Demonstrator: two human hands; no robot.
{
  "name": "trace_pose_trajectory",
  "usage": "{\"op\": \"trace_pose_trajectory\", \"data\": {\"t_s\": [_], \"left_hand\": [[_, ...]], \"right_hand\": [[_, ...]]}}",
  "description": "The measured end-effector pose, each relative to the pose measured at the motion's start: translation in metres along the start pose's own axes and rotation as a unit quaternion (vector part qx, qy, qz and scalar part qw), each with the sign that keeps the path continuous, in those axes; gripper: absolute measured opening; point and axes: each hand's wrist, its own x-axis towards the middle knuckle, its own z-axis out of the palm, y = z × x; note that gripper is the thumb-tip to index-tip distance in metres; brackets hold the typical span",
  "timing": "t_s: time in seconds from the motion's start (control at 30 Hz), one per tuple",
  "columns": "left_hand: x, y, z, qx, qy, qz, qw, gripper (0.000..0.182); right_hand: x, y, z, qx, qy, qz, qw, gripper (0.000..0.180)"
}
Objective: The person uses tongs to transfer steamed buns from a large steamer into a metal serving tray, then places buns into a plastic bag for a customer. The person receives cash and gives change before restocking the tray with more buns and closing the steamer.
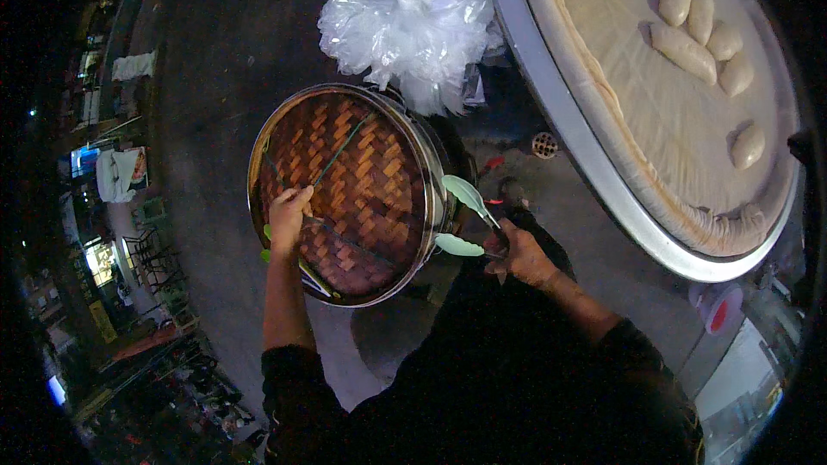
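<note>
A round steamer with a woven bamboo lid and a metal rim stands in front of me. My left hand is closed on the cord tied across the lid, at its left part. To the right of the steamer, my right hand grips tongs with pale green tips. The two tips are spread apart beside the steamer's wall, with nothing between them. On the upper right, a large round cloth-lined tray with a metal edge holds several pale, oblong dough pieces.
A bunch of clear plastic bags hangs from a hook behind the steamer, near the tray's edge. A pink-and-red round container is below the tray at the right. Chairs and lit stalls lie far left.
</note>
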Motion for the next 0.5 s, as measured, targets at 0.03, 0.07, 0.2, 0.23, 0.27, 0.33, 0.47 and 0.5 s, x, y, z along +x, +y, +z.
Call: {"op": "trace_pose_trajectory", "data": {"t_s": [0.03,0.07,0.2,0.23,0.27,0.33,0.47,0.5], "left_hand": [[-0.002,0.002,0.001,0.011,0.002,-0.009,1.000,0.031],[-0.003,0.005,0.001,-0.008,-0.015,-0.019,1.000,0.029],[-0.001,0.002,0.008,-0.098,-0.007,-0.050,0.994,0.027],[0.001,0.000,0.009,-0.099,0.006,-0.047,0.994,0.027],[0.004,-0.004,0.013,-0.102,0.026,-0.050,0.993,0.027],[0.007,-0.010,0.017,-0.098,0.048,-0.046,0.993,0.025],[0.012,-0.014,0.021,-0.079,0.052,-0.018,0.995,0.022],[0.012,-0.015,0.021,-0.078,0.056,-0.013,0.995,0.022]], "right_hand": [[-0.001,0.001,-0.001,0.030,0.006,-0.004,1.000,0.068],[-0.001,0.001,-0.003,0.029,0.003,0.002,1.000,0.067],[-0.001,0.007,-0.006,-0.012,-0.015,-0.007,1.000,0.053],[-0.001,0.010,-0.005,-0.048,-0.014,-0.016,0.999,0.047],[-0.003,0.013,-0.004,-0.043,-0.002,-0.016,0.999,0.048],[-0.009,0.019,0.002,-0.069,0.026,-0.051,0.996,0.047],[-0.040,0.030,0.016,0.152,0.042,-0.011,0.987,0.047],[-0.050,0.033,0.019,0.096,0.069,0.012,0.993,0.047]]}}
